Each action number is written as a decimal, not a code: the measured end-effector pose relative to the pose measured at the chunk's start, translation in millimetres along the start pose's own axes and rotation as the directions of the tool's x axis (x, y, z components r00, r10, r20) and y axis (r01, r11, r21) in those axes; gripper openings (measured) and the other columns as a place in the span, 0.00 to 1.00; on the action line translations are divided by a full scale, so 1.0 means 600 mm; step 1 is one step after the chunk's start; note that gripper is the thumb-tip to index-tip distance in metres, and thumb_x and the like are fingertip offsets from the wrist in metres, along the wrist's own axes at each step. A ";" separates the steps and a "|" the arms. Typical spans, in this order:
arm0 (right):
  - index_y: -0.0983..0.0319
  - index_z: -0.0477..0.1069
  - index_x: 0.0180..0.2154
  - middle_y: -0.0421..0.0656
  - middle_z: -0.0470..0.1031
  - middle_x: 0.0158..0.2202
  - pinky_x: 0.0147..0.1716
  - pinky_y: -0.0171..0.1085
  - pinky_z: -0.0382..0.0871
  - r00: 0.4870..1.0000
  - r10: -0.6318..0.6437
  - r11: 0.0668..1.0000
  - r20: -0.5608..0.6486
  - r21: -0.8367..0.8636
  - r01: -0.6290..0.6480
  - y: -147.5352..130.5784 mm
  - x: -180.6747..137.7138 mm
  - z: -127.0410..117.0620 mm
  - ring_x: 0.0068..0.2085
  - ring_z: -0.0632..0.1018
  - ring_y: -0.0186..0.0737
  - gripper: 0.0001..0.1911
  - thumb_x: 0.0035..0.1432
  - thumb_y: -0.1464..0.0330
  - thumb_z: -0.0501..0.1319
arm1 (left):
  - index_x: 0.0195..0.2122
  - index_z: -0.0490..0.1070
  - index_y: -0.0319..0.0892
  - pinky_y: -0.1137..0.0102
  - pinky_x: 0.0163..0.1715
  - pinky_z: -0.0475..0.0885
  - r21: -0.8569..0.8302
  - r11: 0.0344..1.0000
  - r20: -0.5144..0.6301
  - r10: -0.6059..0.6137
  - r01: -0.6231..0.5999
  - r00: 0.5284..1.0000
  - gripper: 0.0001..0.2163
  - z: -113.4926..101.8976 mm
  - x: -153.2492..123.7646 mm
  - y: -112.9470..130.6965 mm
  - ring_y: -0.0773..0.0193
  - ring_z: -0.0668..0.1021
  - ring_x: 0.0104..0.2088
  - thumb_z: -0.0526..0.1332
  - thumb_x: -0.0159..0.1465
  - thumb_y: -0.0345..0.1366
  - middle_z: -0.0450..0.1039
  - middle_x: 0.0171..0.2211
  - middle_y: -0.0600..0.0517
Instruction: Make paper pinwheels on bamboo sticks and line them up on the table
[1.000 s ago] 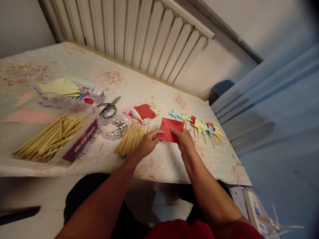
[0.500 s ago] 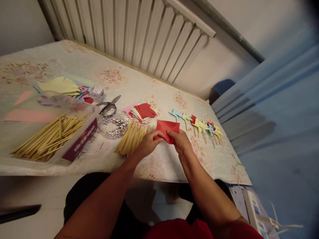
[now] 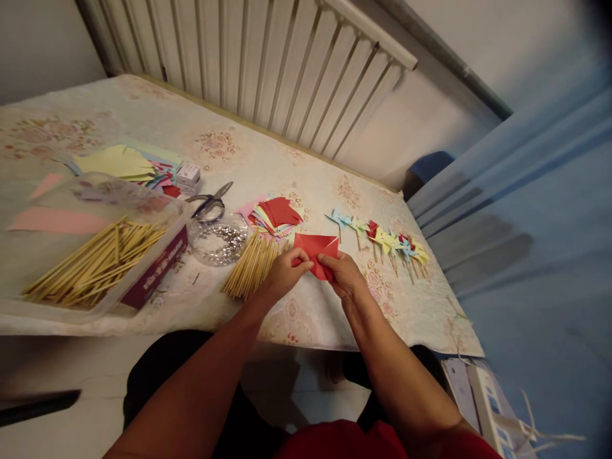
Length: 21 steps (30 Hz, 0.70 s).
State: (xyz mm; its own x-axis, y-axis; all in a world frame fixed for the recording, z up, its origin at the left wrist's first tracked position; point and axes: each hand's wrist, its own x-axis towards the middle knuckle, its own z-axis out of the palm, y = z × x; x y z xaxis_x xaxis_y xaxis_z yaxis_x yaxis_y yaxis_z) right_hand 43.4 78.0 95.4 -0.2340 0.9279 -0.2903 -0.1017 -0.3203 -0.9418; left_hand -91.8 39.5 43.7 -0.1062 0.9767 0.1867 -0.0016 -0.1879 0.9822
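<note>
While left hand [image 3: 287, 269] pinches it, right hand [image 3: 346, 273] holds red paper [image 3: 316, 244].

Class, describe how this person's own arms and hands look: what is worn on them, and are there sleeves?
The left hand and right hand wear no gloves, and no watch or bracelet shows. The left arm is bare as far as it shows; the right arm is bare up to a red sleeve. Rings cannot be made out.

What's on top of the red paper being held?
The right hand has its thumb on the red paper; part of the left hand overlaps its left side. What they cover can't be seen, nor can whatever lies directly beneath the paper.
</note>
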 end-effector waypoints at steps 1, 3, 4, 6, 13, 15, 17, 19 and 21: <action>0.63 0.74 0.27 0.41 0.79 0.26 0.31 0.36 0.71 1.000 0.001 1.000 0.001 -0.004 -0.001 0.001 0.000 0.000 0.27 0.76 0.37 0.15 0.33 0.67 0.72 | 0.26 0.66 0.41 0.72 0.32 0.64 0.000 1.000 -0.005 -0.007 0.007 1.000 0.06 0.000 0.000 0.000 0.67 0.68 0.29 0.61 0.57 0.36 0.66 0.25 0.56; 0.63 0.74 0.27 0.41 0.79 0.26 0.31 0.36 0.71 1.000 0.002 1.000 0.006 -0.003 -0.002 0.003 0.001 -0.001 0.26 0.76 0.37 0.15 0.33 0.67 0.72 | 0.26 0.66 0.41 0.72 0.31 0.63 0.000 1.000 -0.012 -0.018 0.018 1.000 0.06 0.001 0.001 0.000 0.67 0.68 0.29 0.61 0.57 0.37 0.66 0.24 0.56; 0.63 0.74 0.27 0.41 0.79 0.26 0.31 0.36 0.71 1.000 0.002 1.000 0.009 0.001 -0.002 0.003 0.001 -0.001 0.26 0.75 0.36 0.15 0.33 0.67 0.72 | 0.26 0.66 0.41 0.72 0.31 0.63 0.001 1.000 -0.018 -0.023 0.023 1.000 0.06 0.001 0.001 0.000 0.67 0.68 0.28 0.61 0.56 0.37 0.66 0.24 0.57; 0.63 0.75 0.27 0.41 0.79 0.26 0.31 0.35 0.71 1.000 0.002 1.000 0.015 0.003 -0.002 0.005 0.001 -0.001 0.26 0.75 0.36 0.15 0.33 0.67 0.72 | 0.26 0.66 0.41 0.72 0.31 0.63 0.011 0.999 -0.035 -0.034 0.034 0.999 0.07 0.001 0.001 0.001 0.67 0.68 0.28 0.62 0.56 0.37 0.65 0.24 0.57; 0.62 0.74 0.27 0.40 0.78 0.25 0.30 0.35 0.70 1.000 -0.003 1.000 0.020 -0.021 0.003 0.004 -0.002 -0.002 0.25 0.75 0.36 0.13 0.34 0.66 0.71 | 0.25 0.66 0.42 0.71 0.32 0.63 0.066 0.997 -0.066 -0.040 0.045 0.997 0.06 0.001 0.000 0.003 0.67 0.68 0.28 0.61 0.55 0.37 0.66 0.24 0.57; 0.62 0.74 0.27 0.40 0.78 0.25 0.30 0.35 0.70 1.000 -0.002 1.000 0.030 -0.014 0.003 0.004 -0.002 -0.002 0.25 0.74 0.35 0.13 0.34 0.67 0.72 | 0.25 0.66 0.42 0.71 0.32 0.62 0.078 0.996 -0.068 -0.046 0.051 0.997 0.06 0.002 0.000 0.004 0.67 0.68 0.28 0.61 0.55 0.36 0.65 0.24 0.57; 0.63 0.75 0.26 0.40 0.78 0.25 0.30 0.34 0.70 1.000 0.002 1.000 0.031 -0.004 -0.002 0.004 -0.001 -0.002 0.25 0.74 0.35 0.13 0.33 0.67 0.72 | 0.25 0.65 0.41 0.71 0.32 0.62 0.085 0.995 -0.070 -0.052 0.058 0.996 0.06 0.002 0.000 0.005 0.67 0.68 0.28 0.61 0.55 0.36 0.65 0.24 0.57; 0.63 0.75 0.26 0.40 0.78 0.25 0.30 0.34 0.70 1.000 0.005 1.000 0.029 -0.001 -0.005 0.004 -0.001 -0.001 0.26 0.75 0.35 0.13 0.33 0.68 0.71 | 0.24 0.64 0.42 0.71 0.31 0.62 0.082 0.995 -0.075 -0.056 0.062 0.996 0.07 0.003 0.000 0.006 0.67 0.68 0.28 0.61 0.55 0.36 0.65 0.23 0.57; 0.63 0.75 0.25 0.40 0.78 0.25 0.31 0.34 0.70 1.000 0.004 1.000 0.025 -0.003 -0.004 0.004 -0.001 0.000 0.26 0.75 0.34 0.12 0.33 0.68 0.71 | 0.24 0.64 0.42 0.71 0.30 0.62 0.075 0.995 -0.076 -0.060 0.066 0.995 0.07 0.003 0.000 0.006 0.67 0.68 0.28 0.61 0.55 0.36 0.65 0.23 0.57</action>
State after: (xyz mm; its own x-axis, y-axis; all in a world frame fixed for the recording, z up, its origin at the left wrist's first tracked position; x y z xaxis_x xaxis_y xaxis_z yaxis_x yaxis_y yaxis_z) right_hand 43.3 76.7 93.6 -0.2588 0.9214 -0.2900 -0.0980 -0.3237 -0.9411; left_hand -90.0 39.3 47.0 -0.1813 0.9754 0.1253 0.0664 -0.1150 0.9912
